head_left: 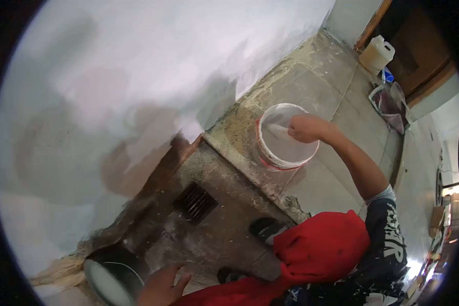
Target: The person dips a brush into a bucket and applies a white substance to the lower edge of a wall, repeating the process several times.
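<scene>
Head view: the white bucket (264, 154) sits on the raised floor (316, 84) near its edge; the right hand (306, 128), closed around a pale handle (277, 127), seems to be dipping or stirring. Lifting calls for rim clearance. Left hand (163, 286), loosely spread, is near the dark bucket (123, 254).

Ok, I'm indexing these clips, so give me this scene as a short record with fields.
Right hand: over the white bucket, gripping a pale object; type unclear
Left hand: beside the dark bucket, partly out of frame; grip unclear
White bucket: upright on the raised floor
Dark bucket: pale contents inside
Lower floor: square drain grate
Wall: white, with darker patches low down
By the doorway: pale jug
</scene>
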